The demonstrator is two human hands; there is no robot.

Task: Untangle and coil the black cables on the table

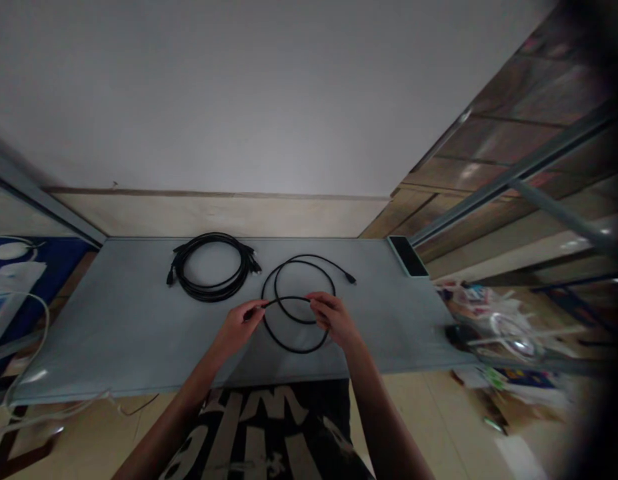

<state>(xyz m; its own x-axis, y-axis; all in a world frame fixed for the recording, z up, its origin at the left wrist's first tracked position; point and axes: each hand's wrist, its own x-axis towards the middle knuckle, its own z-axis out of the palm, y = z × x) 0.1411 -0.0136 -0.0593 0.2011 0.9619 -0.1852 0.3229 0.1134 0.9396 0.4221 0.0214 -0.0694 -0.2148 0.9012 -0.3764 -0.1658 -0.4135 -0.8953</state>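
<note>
A black cable (295, 350) lies in loose loops on the grey shelf surface (139, 320), its far plug resting to the upper right of the loops. My left hand (241, 322) pinches this cable near its other end, at the left of the loops. On the right side, my right hand (333, 317) has its fingers closed on the same cable, and a short stretch of it spans between both hands. Left of the loops sits a neatly coiled bundle of black cables (213, 293), with several plugs sticking out at its sides. Neither hand touches the bundle.
A phone (409, 257) with a pale edge lies at the back right corner. Behind the surface rises a white panel (239, 100). Metal posts stand at both sides. A white cord (43, 320) hangs over the left edge; clutter (509, 333) lies at the right.
</note>
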